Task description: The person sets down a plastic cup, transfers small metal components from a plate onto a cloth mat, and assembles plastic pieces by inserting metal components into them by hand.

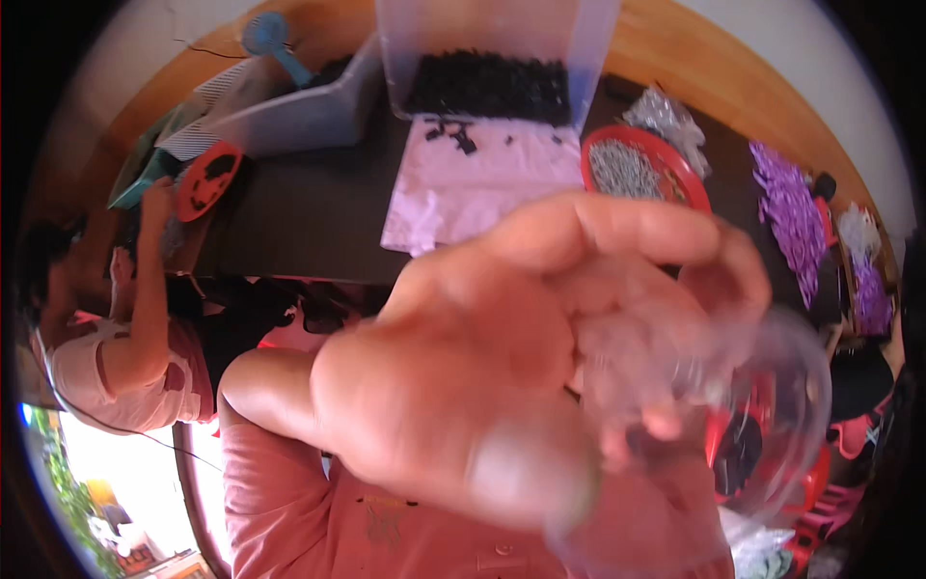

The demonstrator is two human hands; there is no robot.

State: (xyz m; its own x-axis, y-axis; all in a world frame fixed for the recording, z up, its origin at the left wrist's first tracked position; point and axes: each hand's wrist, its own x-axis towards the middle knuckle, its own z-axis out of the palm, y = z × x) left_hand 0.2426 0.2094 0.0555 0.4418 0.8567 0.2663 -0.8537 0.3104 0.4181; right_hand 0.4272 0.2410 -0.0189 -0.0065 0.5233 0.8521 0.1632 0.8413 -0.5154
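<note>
My left hand (pixel 453 338) is very close to the view and blurred by motion. Its forearm enters from the left, and its fingers curl with the thumb low in front. Between thumb and forefinger shows the rim of a clear round plastic piece (pixel 805 415), apparently gripped there; whether it is a cup or a lid I cannot tell. Seen partly through the plastic, smeared fingertips (pixel 661 417), likely of my right hand, lie behind it. That hand's other fingers are mostly hidden.
On the dark table (pixel 309 212) lies a pale pink cloth (pixel 473 188) before a translucent tub (pixel 593 58) of small black pieces. Beside it is a red tray (pixel 694 179) of grey bits. Purple strips (pixel 791 217) lie right. Another person (pixel 125 367) works at the left near a red dish (pixel 231 159).
</note>
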